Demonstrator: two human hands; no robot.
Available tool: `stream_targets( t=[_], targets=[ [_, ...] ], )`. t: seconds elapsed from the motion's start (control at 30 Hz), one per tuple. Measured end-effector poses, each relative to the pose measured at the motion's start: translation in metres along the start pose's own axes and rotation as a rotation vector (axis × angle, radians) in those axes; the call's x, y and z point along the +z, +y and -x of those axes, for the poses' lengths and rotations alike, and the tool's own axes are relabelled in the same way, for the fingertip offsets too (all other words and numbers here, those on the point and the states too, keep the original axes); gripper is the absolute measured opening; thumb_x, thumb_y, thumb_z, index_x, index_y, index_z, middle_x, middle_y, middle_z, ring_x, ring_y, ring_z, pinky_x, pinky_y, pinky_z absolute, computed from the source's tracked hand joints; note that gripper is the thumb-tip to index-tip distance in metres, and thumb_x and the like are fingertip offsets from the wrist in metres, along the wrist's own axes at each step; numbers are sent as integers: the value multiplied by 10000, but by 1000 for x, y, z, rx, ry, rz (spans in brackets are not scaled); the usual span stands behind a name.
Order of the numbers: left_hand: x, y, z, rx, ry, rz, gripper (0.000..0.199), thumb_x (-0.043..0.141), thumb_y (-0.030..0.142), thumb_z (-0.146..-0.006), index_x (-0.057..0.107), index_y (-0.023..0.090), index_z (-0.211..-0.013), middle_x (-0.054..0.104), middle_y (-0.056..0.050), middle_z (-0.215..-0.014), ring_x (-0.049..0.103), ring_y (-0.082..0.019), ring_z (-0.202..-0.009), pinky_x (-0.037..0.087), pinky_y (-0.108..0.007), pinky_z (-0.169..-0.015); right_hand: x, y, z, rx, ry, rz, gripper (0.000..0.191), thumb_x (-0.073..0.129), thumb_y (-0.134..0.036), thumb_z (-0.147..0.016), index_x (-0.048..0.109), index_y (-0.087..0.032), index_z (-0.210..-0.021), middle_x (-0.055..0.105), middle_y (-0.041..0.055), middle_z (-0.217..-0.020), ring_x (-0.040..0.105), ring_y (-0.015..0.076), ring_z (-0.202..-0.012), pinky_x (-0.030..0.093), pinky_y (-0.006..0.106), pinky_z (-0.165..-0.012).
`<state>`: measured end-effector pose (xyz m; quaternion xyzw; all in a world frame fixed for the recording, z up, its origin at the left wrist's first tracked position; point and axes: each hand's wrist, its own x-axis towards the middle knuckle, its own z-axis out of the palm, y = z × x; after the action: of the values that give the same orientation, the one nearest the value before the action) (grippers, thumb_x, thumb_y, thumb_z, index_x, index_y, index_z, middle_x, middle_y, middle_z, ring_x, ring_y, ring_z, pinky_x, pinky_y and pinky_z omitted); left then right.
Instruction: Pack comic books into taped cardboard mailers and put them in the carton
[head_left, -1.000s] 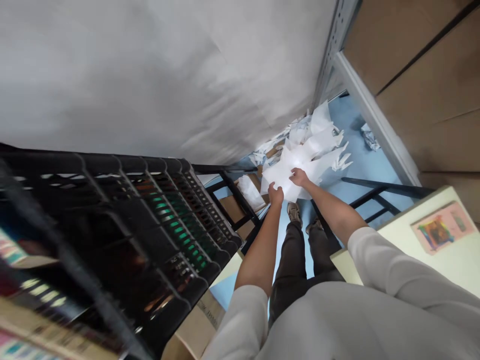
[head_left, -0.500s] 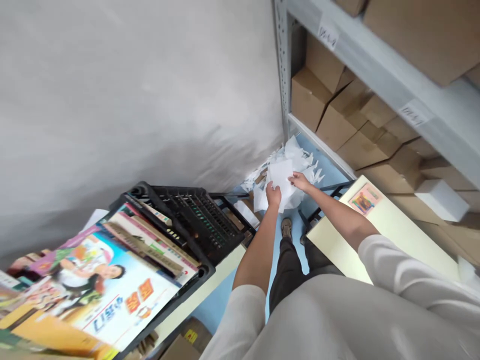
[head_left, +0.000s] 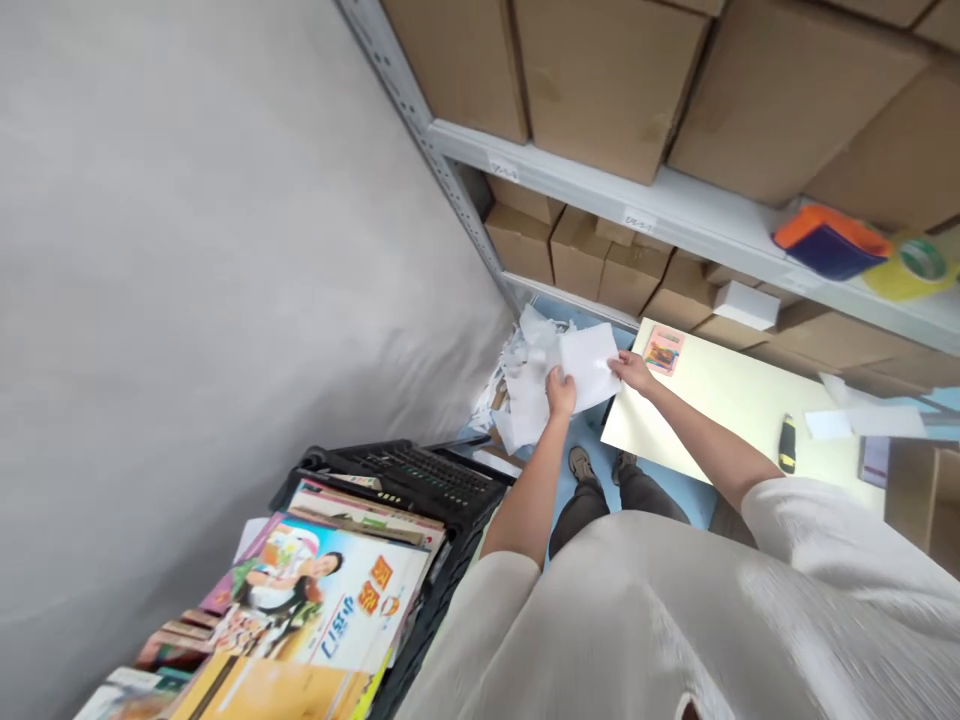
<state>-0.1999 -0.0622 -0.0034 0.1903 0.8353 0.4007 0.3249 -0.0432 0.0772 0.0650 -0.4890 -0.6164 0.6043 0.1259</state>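
Note:
A white sheet of paper (head_left: 589, 352) is stretched between my two hands, out in front of me. My left hand (head_left: 561, 392) grips its lower left edge with the thumb on top. At the right edge, my right hand (head_left: 631, 370) pinches it between thumb and fingers. Below and behind the sheet lies a heap of white paper scraps (head_left: 525, 385) on the blue floor by the wall. To the right of my right hand is a pale yellow tabletop (head_left: 709, 410) with a small pink picture card (head_left: 664, 349) on its corner.
A black crate (head_left: 427, 480) of books and magazines (head_left: 330, 590) stands at the left beside the grey wall. Metal shelves (head_left: 555, 160) with cardboard boxes (head_left: 600, 90) rise ahead. A black and yellow cutter (head_left: 787, 444) lies on the tabletop; tape (head_left: 919, 262) sits on a shelf.
My view has turned to the right, bringing more of the tabletop and shelves into sight. Both hands still hold the paper, which now sits closer to the tabletop.

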Motion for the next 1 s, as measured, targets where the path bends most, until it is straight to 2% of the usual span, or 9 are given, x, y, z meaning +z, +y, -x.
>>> stream_targets(
  t=[0.1,0.33,0.47,0.57,0.6,0.7,0.77,0.87,1.0],
  targets=[
    [21,16,33,-2,-84,-44,556,608,161,-946,587,178,-1501,610,-175,-1585,550,-298,-1524,397,-434,-1311,-38,20,36,34,94,7,238,717,-428,-805,586,-231,-777,581,-33,-643,512,140,-610,459,264,-603],
    [72,31,111,172,-337,-155,566,647,142,-901,637,182,-1465,570,-186,-1634,469,-334,-1589,336,-496,-1349,-113,83,110,222,293,56,154,688,-354,-847,610,-232,-799,628,-27,-665,550,139,-564,473,259,-600],
    [97,31,138,232,-401,-228,537,694,168,-886,675,197,-1422,526,-178,-1678,409,-354,-1628,304,-530,-1362,-150,121,140,324,358,202,103,626,-281,-894,608,-235,-804,660,0,-696,626,175,-616,521,295,-693],
    [108,27,150,244,-425,-290,536,693,164,-883,679,199,-1417,510,-177,-1693,401,-368,-1632,291,-558,-1364,-167,144,156,361,390,335,47,618,-262,-901,640,-233,-870,705,44,-798,691,233,-778,552,340,-809],
    [111,26,153,245,-430,-304,535,689,157,-882,681,197,-1415,512,-177,-1692,401,-366,-1633,287,-556,-1367,-170,150,160,362,419,363,72,621,-260,-899,664,-224,-944,726,73,-883,704,255,-854,559,357,-851],
    [113,21,159,249,-433,-320,530,674,143,-883,684,194,-1410,524,-171,-1684,395,-347,-1638,277,-534,-1376,-168,159,170,313,522,450,338,602,-246,-912,662,-175,-1237,698,178,-1234,697,299,-1079,558,403,-970],
    [110,20,159,256,-422,-321,524,672,143,-883,686,196,-1405,529,-165,-1679,391,-336,-1641,272,-524,-1380,-159,159,174,236,512,507,400,565,-216,-933,642,-156,-1321,639,206,-1354,677,303,-1146,545,416,-1025],
    [103,20,153,265,-410,-327,533,677,148,-876,686,204,-1406,539,-165,-1669,398,-342,-1638,275,-537,-1380,-135,150,173,116,338,527,346,530,-151,-948,685,-148,-1257,657,180,-1297,676,272,-1099,529,396,-1061],
    [88,22,138,281,-393,-316,601,618,82,-849,662,202,-1436,552,-161,-1655,415,-326,-1628,289,-521,-1380,-88,131,160,44,122,487,308,534,-95,-954,726,-147,-1189,701,134,-1226,680,211,-1000,524,333,-1044]
  ],
)
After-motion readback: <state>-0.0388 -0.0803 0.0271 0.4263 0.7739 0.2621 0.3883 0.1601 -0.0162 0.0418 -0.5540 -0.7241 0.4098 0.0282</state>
